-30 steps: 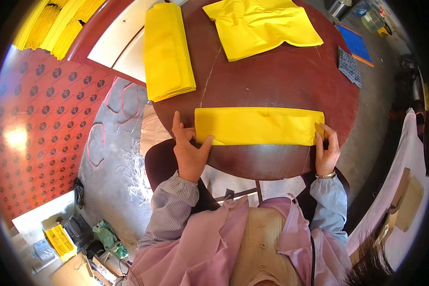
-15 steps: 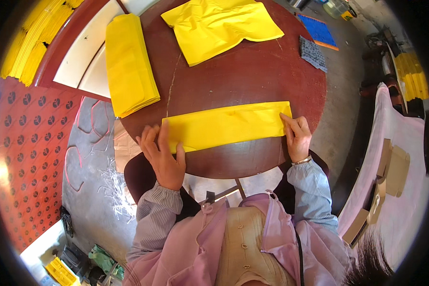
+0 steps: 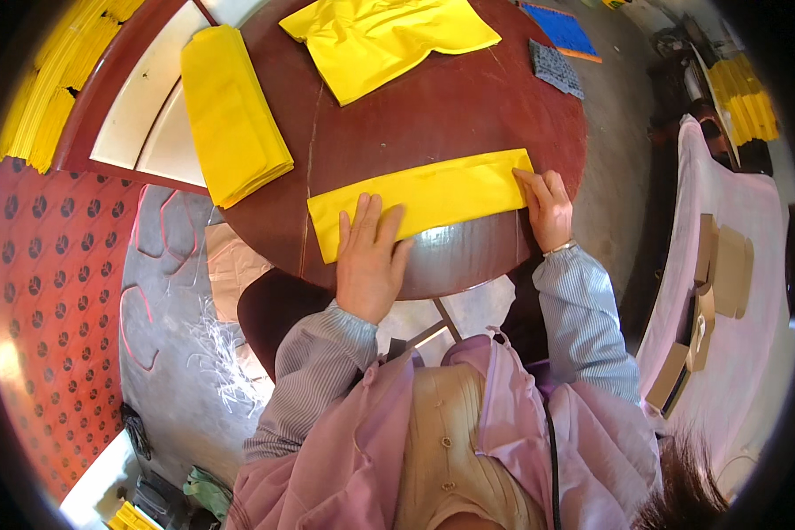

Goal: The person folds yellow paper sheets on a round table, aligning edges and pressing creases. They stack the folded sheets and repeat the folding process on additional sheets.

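Note:
A long, narrow strip of folded yellow sheet [image 3: 455,190] lies near the front edge of the round red-brown table [image 3: 389,122], slanting up to the right. My left hand [image 3: 368,265] rests on its left part with fingers stretched out and spread, the palm toward the near edge. At the strip's right end, my right hand [image 3: 551,210] is closed, thumb and fingers pinching the short edge. Beyond the left hand sits a thick stack of similar folded yellow sheets [image 3: 234,124]. A wider, creased yellow sheet [image 3: 389,44] lies unfolded at the far side of the table.
A grey cloth pad [image 3: 556,69] lies at the table's right rim, a blue board [image 3: 564,32] beyond it. More yellow sheets [image 3: 49,84] are piled at far left. Opened cardboard boxes [image 3: 729,274] rest on a pink cover to the right. White scraps [image 3: 230,358] litter the floor.
My left hand has slid rightward from the strip's left end onto its surface. My right hand still grips the right end. The whole view has shifted slightly.

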`<move>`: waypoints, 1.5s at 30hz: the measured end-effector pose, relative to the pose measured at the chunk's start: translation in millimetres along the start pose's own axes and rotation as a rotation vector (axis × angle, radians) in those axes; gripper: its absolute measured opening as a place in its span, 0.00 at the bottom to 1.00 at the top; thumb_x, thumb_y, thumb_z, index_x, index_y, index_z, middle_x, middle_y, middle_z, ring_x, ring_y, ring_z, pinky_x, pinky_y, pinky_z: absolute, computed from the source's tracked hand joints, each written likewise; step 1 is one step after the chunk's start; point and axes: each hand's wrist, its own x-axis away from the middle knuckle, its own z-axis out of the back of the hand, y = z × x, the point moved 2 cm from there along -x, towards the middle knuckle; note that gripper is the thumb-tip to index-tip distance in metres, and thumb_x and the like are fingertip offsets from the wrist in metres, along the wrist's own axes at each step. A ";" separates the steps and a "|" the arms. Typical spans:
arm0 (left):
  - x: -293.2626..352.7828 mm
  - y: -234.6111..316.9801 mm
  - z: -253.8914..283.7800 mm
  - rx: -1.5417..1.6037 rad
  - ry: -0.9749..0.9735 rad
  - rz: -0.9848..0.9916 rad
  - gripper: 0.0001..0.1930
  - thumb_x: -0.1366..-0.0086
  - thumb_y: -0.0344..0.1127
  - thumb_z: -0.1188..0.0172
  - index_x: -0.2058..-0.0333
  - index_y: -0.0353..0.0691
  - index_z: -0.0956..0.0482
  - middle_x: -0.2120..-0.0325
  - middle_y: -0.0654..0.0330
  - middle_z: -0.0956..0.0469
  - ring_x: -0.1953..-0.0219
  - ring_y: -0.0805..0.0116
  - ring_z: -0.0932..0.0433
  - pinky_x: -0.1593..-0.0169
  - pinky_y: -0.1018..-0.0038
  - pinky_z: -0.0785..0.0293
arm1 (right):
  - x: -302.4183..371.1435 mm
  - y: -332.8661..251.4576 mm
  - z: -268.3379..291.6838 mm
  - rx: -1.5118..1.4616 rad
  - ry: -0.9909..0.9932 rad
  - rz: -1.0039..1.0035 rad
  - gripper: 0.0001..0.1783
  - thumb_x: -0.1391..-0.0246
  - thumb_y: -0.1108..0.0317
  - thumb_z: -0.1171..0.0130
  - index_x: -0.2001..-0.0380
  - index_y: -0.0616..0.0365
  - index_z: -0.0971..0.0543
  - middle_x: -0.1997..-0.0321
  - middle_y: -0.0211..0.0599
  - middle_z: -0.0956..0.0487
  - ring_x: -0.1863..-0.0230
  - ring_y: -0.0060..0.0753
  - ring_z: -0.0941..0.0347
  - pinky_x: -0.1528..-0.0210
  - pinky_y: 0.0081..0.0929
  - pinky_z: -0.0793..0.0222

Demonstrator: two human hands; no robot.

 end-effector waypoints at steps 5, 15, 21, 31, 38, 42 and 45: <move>6.2 -1.8 -8.7 -0.083 -0.033 -0.083 0.28 0.27 0.37 0.36 0.30 0.54 0.27 0.26 0.39 0.40 0.22 0.38 0.45 0.21 0.40 0.54 | -15.2 -23.1 19.3 0.119 -0.006 0.026 0.12 0.40 0.71 0.34 0.53 0.51 0.13 0.60 0.36 0.21 0.58 0.44 0.23 0.55 0.42 0.26; 9.5 -9.1 -14.1 -0.094 -0.027 -0.149 0.30 0.30 0.34 0.36 0.30 0.59 0.25 0.26 0.37 0.42 0.21 0.39 0.48 0.21 0.40 0.57 | -10.9 -118.3 0.9 -0.174 -0.153 0.287 0.13 0.51 0.71 0.29 0.60 0.48 0.14 0.53 0.26 0.17 0.45 0.35 0.22 0.36 0.43 0.34; 9.7 -8.5 -16.1 -0.180 -0.066 -0.182 0.30 0.32 0.31 0.37 0.33 0.64 0.22 0.26 0.34 0.43 0.20 0.35 0.51 0.22 0.37 0.60 | -4.2 -106.1 -4.2 -0.207 -0.259 0.349 0.15 0.54 0.72 0.29 0.60 0.50 0.15 0.54 0.28 0.17 0.49 0.38 0.21 0.43 0.39 0.29; 11.3 -10.3 -20.4 -0.166 -0.057 -0.198 0.29 0.33 0.29 0.39 0.35 0.65 0.19 0.25 0.35 0.45 0.20 0.33 0.54 0.22 0.35 0.64 | -0.5 -134.6 -29.2 -0.294 -0.265 0.192 0.17 0.40 0.70 0.34 0.47 0.55 0.16 0.44 0.39 0.17 0.39 0.46 0.22 0.35 0.45 0.28; 13.8 -11.0 -19.6 -0.151 -0.068 -0.188 0.31 0.35 0.27 0.38 0.36 0.66 0.19 0.24 0.36 0.46 0.19 0.33 0.56 0.22 0.34 0.65 | -7.9 -45.4 -16.2 0.365 -0.382 -0.054 0.31 0.26 0.63 0.50 0.23 0.47 0.34 0.18 0.32 0.35 0.17 0.39 0.45 0.17 0.50 0.56; 13.7 -9.2 -20.5 -0.147 -0.088 -0.176 0.30 0.35 0.27 0.37 0.36 0.66 0.18 0.24 0.35 0.46 0.19 0.32 0.57 0.22 0.33 0.65 | -12.1 -69.7 -17.5 0.247 -0.260 0.091 0.30 0.26 0.59 0.50 0.23 0.44 0.33 0.17 0.32 0.37 0.16 0.38 0.47 0.17 0.51 0.57; 10.6 -8.1 -17.1 -0.157 -0.071 -0.190 0.27 0.34 0.29 0.36 0.38 0.63 0.17 0.24 0.36 0.45 0.19 0.33 0.55 0.22 0.34 0.63 | -2.2 -111.8 -41.9 -0.013 -0.446 0.331 0.32 0.26 0.55 0.48 0.22 0.44 0.35 0.16 0.32 0.39 0.15 0.38 0.49 0.16 0.52 0.57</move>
